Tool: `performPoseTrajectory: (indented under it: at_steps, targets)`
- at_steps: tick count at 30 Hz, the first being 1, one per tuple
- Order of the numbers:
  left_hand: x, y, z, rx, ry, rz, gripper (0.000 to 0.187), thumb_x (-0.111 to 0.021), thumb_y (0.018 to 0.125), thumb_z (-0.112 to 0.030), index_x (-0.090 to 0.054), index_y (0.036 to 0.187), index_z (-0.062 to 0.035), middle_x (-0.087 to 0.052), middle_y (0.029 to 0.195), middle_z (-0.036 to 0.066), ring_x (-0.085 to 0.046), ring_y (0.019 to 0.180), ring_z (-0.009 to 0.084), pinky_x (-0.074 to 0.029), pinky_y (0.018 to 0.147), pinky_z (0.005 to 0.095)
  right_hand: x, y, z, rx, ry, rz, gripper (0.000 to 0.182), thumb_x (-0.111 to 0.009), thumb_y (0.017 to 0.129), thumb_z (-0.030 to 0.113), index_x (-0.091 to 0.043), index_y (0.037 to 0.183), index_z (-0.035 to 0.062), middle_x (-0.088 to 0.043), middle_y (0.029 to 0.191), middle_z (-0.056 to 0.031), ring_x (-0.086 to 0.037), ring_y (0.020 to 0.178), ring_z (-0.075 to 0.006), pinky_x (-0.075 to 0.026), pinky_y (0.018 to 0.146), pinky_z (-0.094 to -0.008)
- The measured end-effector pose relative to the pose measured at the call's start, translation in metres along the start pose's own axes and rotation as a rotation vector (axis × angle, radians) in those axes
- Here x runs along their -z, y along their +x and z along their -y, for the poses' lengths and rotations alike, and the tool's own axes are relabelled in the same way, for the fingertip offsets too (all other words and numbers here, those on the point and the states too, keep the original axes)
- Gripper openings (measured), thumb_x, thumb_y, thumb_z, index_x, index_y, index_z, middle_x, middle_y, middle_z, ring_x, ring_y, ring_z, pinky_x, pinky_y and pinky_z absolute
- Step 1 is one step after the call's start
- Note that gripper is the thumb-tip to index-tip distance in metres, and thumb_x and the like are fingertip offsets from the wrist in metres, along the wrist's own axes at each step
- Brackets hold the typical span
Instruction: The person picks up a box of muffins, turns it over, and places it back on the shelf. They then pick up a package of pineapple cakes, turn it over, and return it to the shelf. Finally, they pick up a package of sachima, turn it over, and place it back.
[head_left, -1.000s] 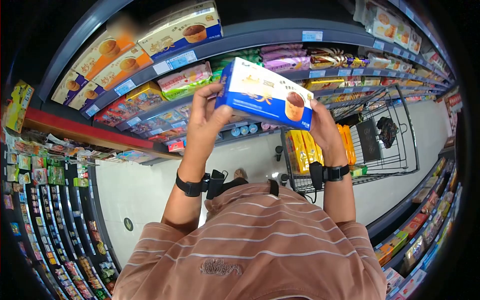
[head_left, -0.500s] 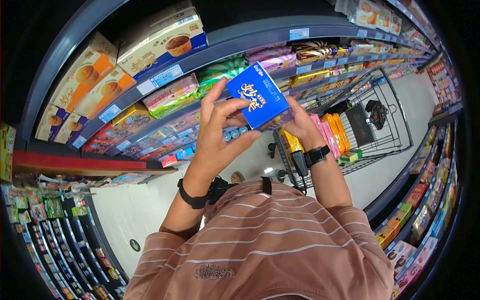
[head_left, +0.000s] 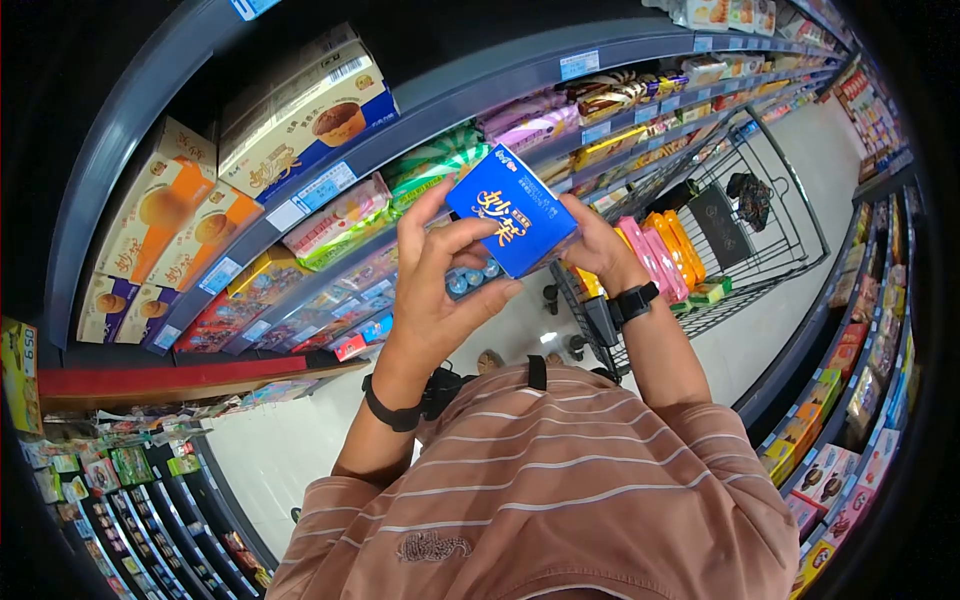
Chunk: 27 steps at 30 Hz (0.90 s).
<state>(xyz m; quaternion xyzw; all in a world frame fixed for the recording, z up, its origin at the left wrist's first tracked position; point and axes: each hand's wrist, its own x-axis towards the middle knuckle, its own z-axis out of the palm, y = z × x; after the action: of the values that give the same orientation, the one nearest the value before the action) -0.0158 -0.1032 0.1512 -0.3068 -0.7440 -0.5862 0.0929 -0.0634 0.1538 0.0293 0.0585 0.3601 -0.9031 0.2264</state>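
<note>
I have the box (head_left: 525, 215) up in front of my chest, tilted, its blue printed end facing me, above the floor between the shelf (head_left: 450, 115) and the cart (head_left: 722, 225). My right hand (head_left: 603, 250) grips it along the right side; how far the fingers wrap behind I can't tell. My left hand (head_left: 430, 285) is loosely open, one fingertip at the lettering and the thumb spread near the bottom corner (whether it takes any weight, I can't tell).

It looks like thin card, so I'd expect it to be light, stiff along the edges and easily dented in the middle of a panel. The face has a sheen and could slide a little under dry fingers. Cakes are pictured on similar cartons (head_left: 300, 125) beside it, so I'd treat what's inside as soft and crushable. The best hold, to my mind, is across two opposite long sides, near the folded edges, with a light squeeze and a palm beneath.
</note>
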Motion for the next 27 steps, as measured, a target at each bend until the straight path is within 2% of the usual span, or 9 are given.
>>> performPoseTrajectory:
  at_steps: [5,8,10,11,14,18,21,24,27]
  targets:
    - [0.005,0.004,0.001,0.01,-0.061,-0.009,0.056,-0.084,0.077,-0.008,-0.059,0.127,-0.0087,-0.032,0.153,0.02,-0.061,0.116,0.0256,-0.059,0.085,0.0341,-0.002,0.001,0.005,0.027,0.043,-0.035,0.036,-0.055,0.104,0.032,-0.065,0.122,0.0037,-0.073,0.113,-0.0089,-0.069,0.101,-0.0187,-0.056,0.091,-0.037]
    - [0.011,0.004,0.007,0.066,-0.149,-0.042,0.053,-0.078,0.081,-0.004,-0.056,0.13,-0.0056,-0.03,0.156,0.021,-0.06,0.118,0.0243,-0.058,0.089,0.0336,-0.005,-0.009,0.017,0.041,0.033,-0.064,0.037,-0.057,0.103,0.031,-0.063,0.125,0.0025,-0.071,0.116,-0.0105,-0.069,0.102,-0.0193,-0.056,0.092,-0.0369]
    - [0.019,0.002,0.01,0.143,-0.222,-0.07,0.052,-0.073,0.084,-0.001,-0.053,0.132,-0.0032,-0.027,0.159,0.022,-0.06,0.119,0.0233,-0.057,0.092,0.0332,-0.009,-0.015,0.025,0.085,-0.03,-0.076,0.045,-0.056,0.103,0.031,-0.055,0.136,0.0002,-0.066,0.128,-0.0122,-0.066,0.111,-0.0204,-0.054,0.098,-0.0371]
    - [0.023,0.0,0.012,0.148,-0.252,-0.063,0.051,-0.065,0.089,0.001,-0.047,0.137,-0.0015,-0.024,0.161,0.021,-0.06,0.119,0.0226,-0.055,0.096,0.0333,-0.013,-0.022,0.03,0.133,-0.072,-0.072,0.047,-0.056,0.104,0.031,-0.053,0.138,-0.0001,-0.065,0.13,-0.0125,-0.066,0.112,-0.0201,-0.054,0.098,-0.0363]
    - [0.025,-0.002,0.018,0.22,-0.377,-0.15,0.051,-0.061,0.094,-0.008,-0.043,0.14,0.0003,-0.025,0.161,0.024,-0.058,0.125,0.0271,-0.059,0.089,0.0371,-0.031,-0.039,0.046,0.222,-0.17,-0.058,0.052,-0.056,0.103,0.034,-0.05,0.141,-0.0008,-0.063,0.133,-0.0141,-0.066,0.114,-0.0198,-0.055,0.097,-0.0368]
    - [0.034,0.0,0.013,0.417,-0.492,-0.177,0.049,-0.057,0.096,-0.011,-0.041,0.141,0.0029,-0.047,0.146,0.022,-0.067,0.112,0.0294,-0.061,0.086,0.0375,-0.047,-0.053,0.06,0.253,-0.225,-0.021,0.054,-0.058,0.103,0.033,-0.048,0.142,-0.0015,-0.062,0.133,-0.0137,-0.065,0.115,-0.0199,-0.055,0.096,-0.0375]
    - [0.036,-0.001,0.012,0.377,-0.392,-0.232,0.047,-0.054,0.098,-0.012,-0.042,0.14,0.004,-0.054,0.137,0.02,-0.069,0.106,0.0299,-0.062,0.084,0.038,-0.054,-0.06,0.064,0.3,-0.273,-0.027,0.055,-0.059,0.102,0.03,-0.045,0.144,-0.003,-0.06,0.134,-0.0143,-0.063,0.118,-0.0207,-0.054,0.098,-0.0376]
    - [0.039,-0.003,0.019,0.325,-0.448,-0.239,0.049,-0.055,0.098,-0.012,-0.04,0.143,0.0006,-0.056,0.131,0.019,-0.066,0.108,0.0233,-0.059,0.086,0.035,-0.064,-0.063,0.068,0.345,-0.343,-0.019,0.058,-0.061,0.1,0.027,-0.042,0.145,-0.0045,-0.058,0.136,-0.016,-0.061,0.122,-0.0223,-0.052,0.101,-0.0379]
    - [0.043,-0.003,0.015,0.318,-0.509,-0.225,0.055,-0.061,0.098,-0.023,-0.04,0.143,0.0006,-0.056,0.132,0.02,-0.065,0.11,0.0239,-0.058,0.088,0.036,-0.073,-0.071,0.073,0.381,-0.394,-0.018,0.062,-0.064,0.097,0.025,-0.04,0.146,-0.0049,-0.055,0.138,-0.0175,-0.059,0.123,-0.0242,-0.05,0.104,-0.0378]
